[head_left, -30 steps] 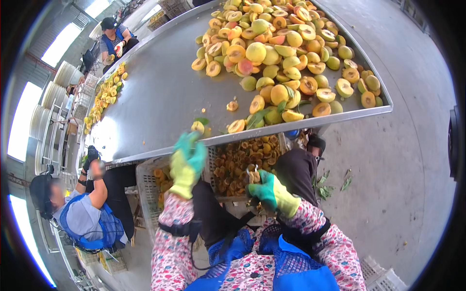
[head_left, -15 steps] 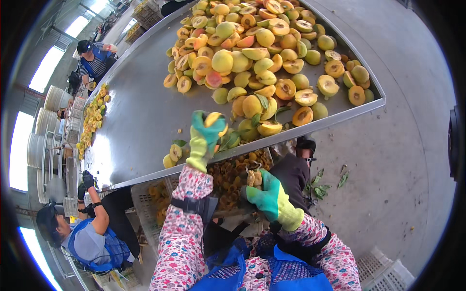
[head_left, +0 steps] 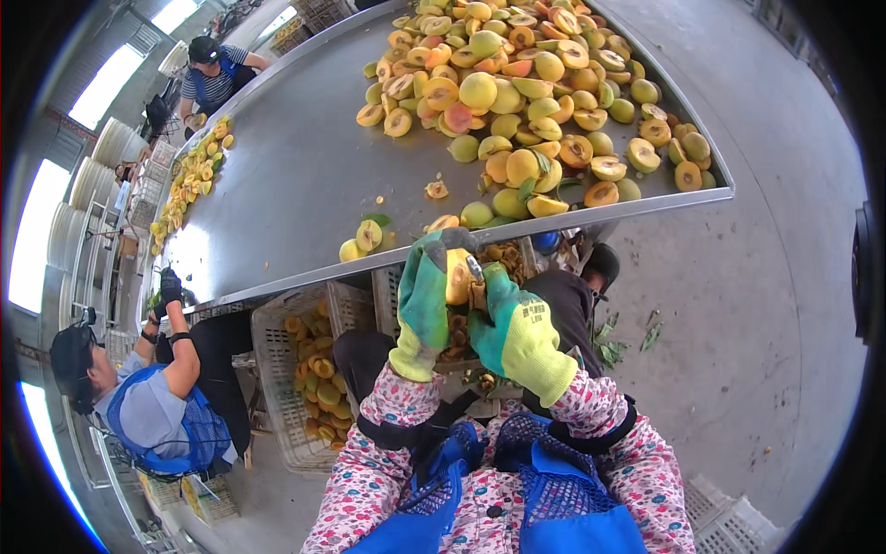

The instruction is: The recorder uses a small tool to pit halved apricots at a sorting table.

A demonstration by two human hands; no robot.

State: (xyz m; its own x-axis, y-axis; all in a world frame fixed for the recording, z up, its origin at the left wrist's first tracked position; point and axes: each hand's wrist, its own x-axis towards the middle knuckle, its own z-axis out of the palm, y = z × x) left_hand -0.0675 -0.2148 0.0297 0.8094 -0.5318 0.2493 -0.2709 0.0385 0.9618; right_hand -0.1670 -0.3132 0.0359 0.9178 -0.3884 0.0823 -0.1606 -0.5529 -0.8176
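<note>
In front of me, just off the table's near edge, my left hand (head_left: 421, 300), in a green and yellow glove, grips a yellow peach half (head_left: 457, 279). My right hand (head_left: 519, 334), gloved alike, closes on a small pitting tool (head_left: 477, 294) with a brownish handle and a metal end. That metal end touches the peach; the cut itself is too small to make out. Beyond the hands, a heap of halved peaches (head_left: 517, 83) covers the right part of the metal table (head_left: 305, 148). Two loose halves (head_left: 368, 235) lie by its near edge, beside a leaf.
Below the table stand a white crate (head_left: 277, 369) of peach pieces and another partly behind my hands. A person in a blue vest (head_left: 175, 415) works at the left, another (head_left: 217, 78) at the far left. A dark-clothed person (head_left: 563, 305) is close on my right.
My left hand has come back from the table toward me with the peach half. The tool in my right hand now meets it. My view has shifted slightly.
</note>
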